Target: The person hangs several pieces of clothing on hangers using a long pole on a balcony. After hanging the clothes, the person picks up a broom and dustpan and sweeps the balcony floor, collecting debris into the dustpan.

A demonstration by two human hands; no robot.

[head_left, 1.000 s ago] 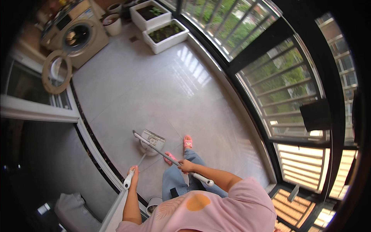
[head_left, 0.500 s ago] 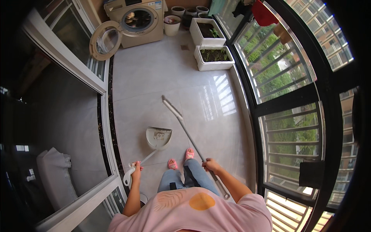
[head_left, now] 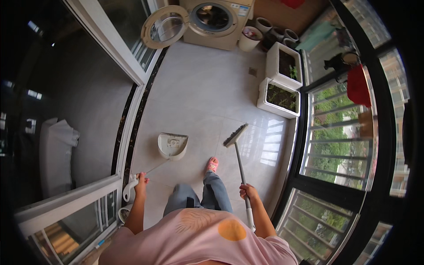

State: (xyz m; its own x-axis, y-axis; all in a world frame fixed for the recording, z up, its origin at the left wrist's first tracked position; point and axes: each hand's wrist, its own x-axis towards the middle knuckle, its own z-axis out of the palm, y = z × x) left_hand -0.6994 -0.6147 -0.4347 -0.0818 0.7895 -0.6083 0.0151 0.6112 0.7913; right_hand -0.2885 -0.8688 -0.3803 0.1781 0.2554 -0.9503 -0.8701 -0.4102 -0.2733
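My left hand is closed round the handle of a long-handled dustpan, whose white pan sits over the tiled floor ahead of me. Some small debris seems to lie in the pan, too small to name. In my right hand is the grey pole of a broom, gripped partway along its length. The broom's head, with dark bristles, is at the floor to the right of the dustpan, apart from it. One pink slipper shows between the two tools.
A washing machine stands at the far end, its round door swung open. Two white planter boxes line the right side below barred windows. Pots and a bucket stand behind them. A sliding door frame runs along the left.
The broom head has swung to the right and turned, showing its bristles. My view has turned left, and one foot has stepped so that only one slipper shows.
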